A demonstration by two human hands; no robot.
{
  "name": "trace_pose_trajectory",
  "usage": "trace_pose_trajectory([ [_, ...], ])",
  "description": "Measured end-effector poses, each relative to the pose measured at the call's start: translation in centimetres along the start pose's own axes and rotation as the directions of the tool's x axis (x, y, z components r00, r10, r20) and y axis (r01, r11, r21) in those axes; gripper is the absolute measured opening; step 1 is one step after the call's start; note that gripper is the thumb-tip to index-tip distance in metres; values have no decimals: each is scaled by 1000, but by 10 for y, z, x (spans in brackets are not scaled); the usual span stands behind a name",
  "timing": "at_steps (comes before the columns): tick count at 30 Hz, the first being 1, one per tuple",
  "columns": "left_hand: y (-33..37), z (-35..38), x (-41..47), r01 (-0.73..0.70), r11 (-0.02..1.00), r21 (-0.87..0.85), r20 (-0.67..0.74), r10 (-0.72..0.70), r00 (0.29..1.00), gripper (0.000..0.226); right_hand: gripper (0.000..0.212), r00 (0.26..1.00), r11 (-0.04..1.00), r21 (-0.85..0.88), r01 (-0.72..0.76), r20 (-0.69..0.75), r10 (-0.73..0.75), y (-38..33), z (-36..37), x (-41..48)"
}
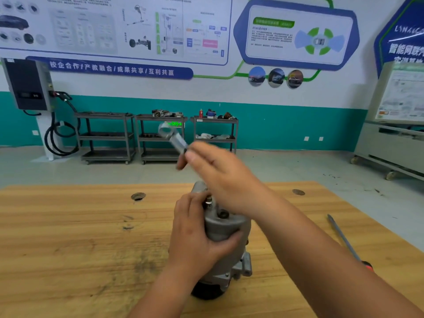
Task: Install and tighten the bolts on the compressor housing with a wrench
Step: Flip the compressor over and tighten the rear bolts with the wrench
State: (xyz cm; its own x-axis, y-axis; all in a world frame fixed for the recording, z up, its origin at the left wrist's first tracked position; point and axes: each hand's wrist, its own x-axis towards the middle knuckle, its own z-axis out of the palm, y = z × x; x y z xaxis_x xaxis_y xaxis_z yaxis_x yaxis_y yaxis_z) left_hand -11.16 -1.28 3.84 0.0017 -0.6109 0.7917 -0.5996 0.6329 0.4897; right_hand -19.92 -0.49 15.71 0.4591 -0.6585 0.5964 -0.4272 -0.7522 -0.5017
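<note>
A grey metal compressor housing (226, 228) stands upright on the wooden table (68, 244). My left hand (195, 235) grips its upper body from the left, thumb across the front and fingertips near a bolt (208, 201) on its top face. A dark bolt hole (223, 214) shows beside that bolt. My right hand (220, 171) is raised above the housing and holds a silver wrench (171, 134). The wrench's ring end points up and to the left, blurred by motion and clear of the housing.
A screwdriver (344, 239) with a red handle lies on the table at the right. Two round holes (138, 196) sit in the tabletop near its far edge. Three metal carts (160, 138) stand against the far wall, and a grey cabinet (390, 145) is at right.
</note>
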Motion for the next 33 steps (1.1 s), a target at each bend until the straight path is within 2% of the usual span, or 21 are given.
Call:
trace_pose_trajectory([
  [2, -3, 1, -2, -33, 999, -4, -3, 33, 999, 74, 35, 982, 968, 250, 34, -188, 14, -5, -16, -2],
  [3, -5, 1, -2, -39, 999, 7, -4, 39, 999, 76, 41, 961, 904, 424, 54, -269, 69, -5, -24, -3],
  [5, -3, 1, -4, -25, 1000, 3, 8, 25, 1000, 78, 52, 907, 683, 708, 177, -386, 166, -2, -33, -7],
  [6, -3, 0, -3, -25, 1000, 5, 12, 25, 1000, 78, 56, 868, 566, 778, 274, -453, 203, 1, -36, -10],
  [8, -3, -2, -3, -41, 999, 12, 22, 41, 999, 78, 62, 773, 359, 821, 444, -554, 310, 12, -41, -19],
  [11, -2, -8, 2, -14, 998, -60, 60, 18, 998, 61, 59, 652, 143, 824, 548, -528, 544, 36, -44, -33],
  [14, -2, -14, 11, 21, 988, -151, 37, -16, 999, 32, 56, 598, -55, 802, 595, -396, 696, 58, -40, -42],
  [16, -4, -15, 16, 66, 979, -192, 24, -63, 998, 17, 55, 584, -131, 784, 607, -328, 742, 70, -36, -45],
  [17, -5, -15, 18, 96, 969, -228, 24, -93, 995, 17, 55, 580, -141, 783, 606, -313, 752, 76, -35, -47],
  [19, -7, -15, 20, 125, 954, -273, 20, -124, 992, 19, 55, 563, -140, 787, 601, -292, 774, 85, -33, -49],
  [22, -8, -11, 20, 76, 970, -230, -1, -78, 997, 7, 55, 545, -155, 772, 617, -276, 792, 93, -27, -54],
  [23, -8, -10, 19, 54, 976, -213, -14, -59, 998, 11, 56, 537, -150, 761, 630, -288, 793, 94, -25, -55],
  [25, -8, -9, 17, 28, 978, -205, -35, -36, 999, 20, 58, 507, -63, 751, 658, -379, 774, 91, -23, -61],
  [27, -8, -8, 16, 20, 978, -210, -45, -30, 999, 21, 63, 463, 168, 737, 655, -568, 680, 81, -19, -72],
  [29, -9, -6, 16, 23, 976, -216, -59, -36, 998, 20, 69, 466, 445, 633, 633, -771, 434, 69, -8, -88],
  [31, -7, -5, 15, 26, 976, -215, -61, -40, 997, 19, 70, 551, 658, 474, 585, -828, 107, 52, 7, -101],
  [33, -7, -7, 13, 3, 978, -207, -42, -12, 999, 22, 60, 667, 847, 209, 488, -715, -208, 35, 18, -109],
])
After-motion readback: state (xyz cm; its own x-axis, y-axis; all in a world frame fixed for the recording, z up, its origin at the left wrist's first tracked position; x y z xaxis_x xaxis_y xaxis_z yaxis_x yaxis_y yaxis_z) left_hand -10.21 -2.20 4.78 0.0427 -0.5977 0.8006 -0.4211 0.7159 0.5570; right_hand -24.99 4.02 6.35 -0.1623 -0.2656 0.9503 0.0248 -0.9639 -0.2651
